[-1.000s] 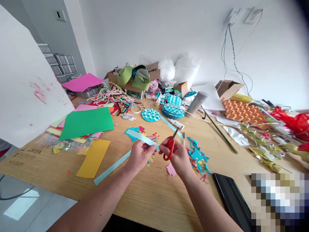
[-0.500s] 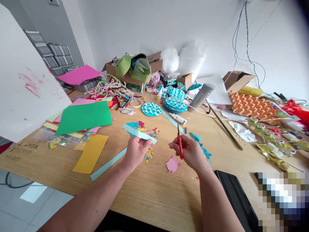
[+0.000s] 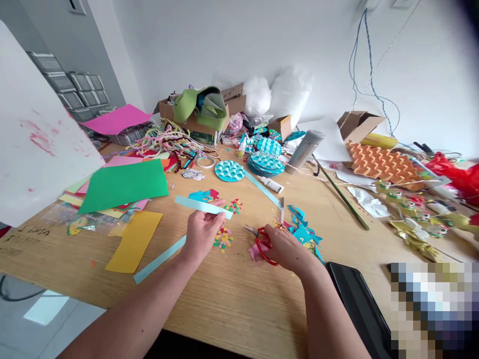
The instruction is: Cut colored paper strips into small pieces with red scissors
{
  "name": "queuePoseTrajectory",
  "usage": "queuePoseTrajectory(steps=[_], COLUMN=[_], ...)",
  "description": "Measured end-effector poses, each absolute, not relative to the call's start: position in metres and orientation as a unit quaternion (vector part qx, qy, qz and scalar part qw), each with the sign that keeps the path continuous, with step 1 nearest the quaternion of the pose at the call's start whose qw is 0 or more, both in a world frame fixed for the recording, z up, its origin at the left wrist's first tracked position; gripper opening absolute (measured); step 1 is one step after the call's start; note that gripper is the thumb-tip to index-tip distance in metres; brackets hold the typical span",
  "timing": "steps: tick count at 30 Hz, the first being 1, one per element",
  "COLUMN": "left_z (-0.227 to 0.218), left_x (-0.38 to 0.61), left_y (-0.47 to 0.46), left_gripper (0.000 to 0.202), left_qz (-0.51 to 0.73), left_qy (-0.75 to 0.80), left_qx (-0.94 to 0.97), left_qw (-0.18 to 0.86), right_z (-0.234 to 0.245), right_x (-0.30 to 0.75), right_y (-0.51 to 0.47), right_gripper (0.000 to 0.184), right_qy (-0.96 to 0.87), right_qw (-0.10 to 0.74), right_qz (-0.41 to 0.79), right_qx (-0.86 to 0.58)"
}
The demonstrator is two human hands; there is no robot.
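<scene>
My left hand (image 3: pixel 204 229) pinches a light blue paper strip (image 3: pixel 198 205) between thumb and fingers, above the table. Low over the table, my right hand (image 3: pixel 286 248) is on a pair of red-handled scissors (image 3: pixel 264 244), whose blades point left. Beneath the scissors lies a pink paper scrap (image 3: pixel 255 253), partly covered. Small round paper dots (image 3: pixel 223 239) lie between the hands. Another light blue strip (image 3: pixel 159 259) rests on the table left of my left wrist. Blue paper scraps (image 3: pixel 305 232) lie just beyond my right hand, near a slim pen-like tool (image 3: pixel 282 209).
Coloured paper sheets (image 3: pixel 125 187) are piled at the left. Scalloped blue discs (image 3: pixel 265 164), a glue bottle (image 3: pixel 271 184) and a grey flask (image 3: pixel 305 149) stand or lie farther back. A black phone (image 3: pixel 359 304) lies right of my right forearm, with a green stick (image 3: pixel 340 192) beyond.
My right hand has lowered toward the table, and the scissors have turned from upright to lying flat over the pink scrap. My left hand still holds the strip; the view has shifted slightly.
</scene>
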State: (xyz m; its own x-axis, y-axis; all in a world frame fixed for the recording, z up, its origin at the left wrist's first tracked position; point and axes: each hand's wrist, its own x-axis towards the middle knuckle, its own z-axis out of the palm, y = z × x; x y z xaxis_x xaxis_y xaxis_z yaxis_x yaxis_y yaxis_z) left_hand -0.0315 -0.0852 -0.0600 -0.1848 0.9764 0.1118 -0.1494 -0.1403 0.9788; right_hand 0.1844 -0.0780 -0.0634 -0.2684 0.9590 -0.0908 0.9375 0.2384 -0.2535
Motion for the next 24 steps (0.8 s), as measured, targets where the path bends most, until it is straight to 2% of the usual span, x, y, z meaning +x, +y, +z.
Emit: queuePoseTrajectory(steps=[3,6,13,20,24], left_z=[-0.059,-0.057,-0.057,-0.056,-0.056], left_x=[-0.031,-0.031,-0.032,-0.03,-0.028], left_y=[-0.086,-0.086,-0.086,-0.086,-0.087], left_gripper=[0.037,0.037,0.035,0.039,0.04], left_qz=[0.614,0.62,0.629,0.621,0.607], left_qy=[0.466,0.463,0.46,0.464,0.461], left_qx=[0.437,0.43,0.419,0.399,0.384], left_qw=[0.465,0.465,0.467,0.49,0.52], right_z=[-0.061,-0.054,-0.048,-0.065,-0.068], right_x=[0.182,0.184,0.191,0.176,0.172], right_y=[-0.07,-0.068,-0.079,-0.069,-0.07], right_gripper=[0.01,0.007,0.012,0.01,0.009], right_qy=[-0.772,-0.777,-0.828,-0.8,-0.808], right_qw=[0.075,0.094,0.077,0.137,0.144], right_qz=[0.085,0.08,0.123,0.074,0.08], right_qx=[-0.625,-0.617,-0.542,-0.58,-0.566])
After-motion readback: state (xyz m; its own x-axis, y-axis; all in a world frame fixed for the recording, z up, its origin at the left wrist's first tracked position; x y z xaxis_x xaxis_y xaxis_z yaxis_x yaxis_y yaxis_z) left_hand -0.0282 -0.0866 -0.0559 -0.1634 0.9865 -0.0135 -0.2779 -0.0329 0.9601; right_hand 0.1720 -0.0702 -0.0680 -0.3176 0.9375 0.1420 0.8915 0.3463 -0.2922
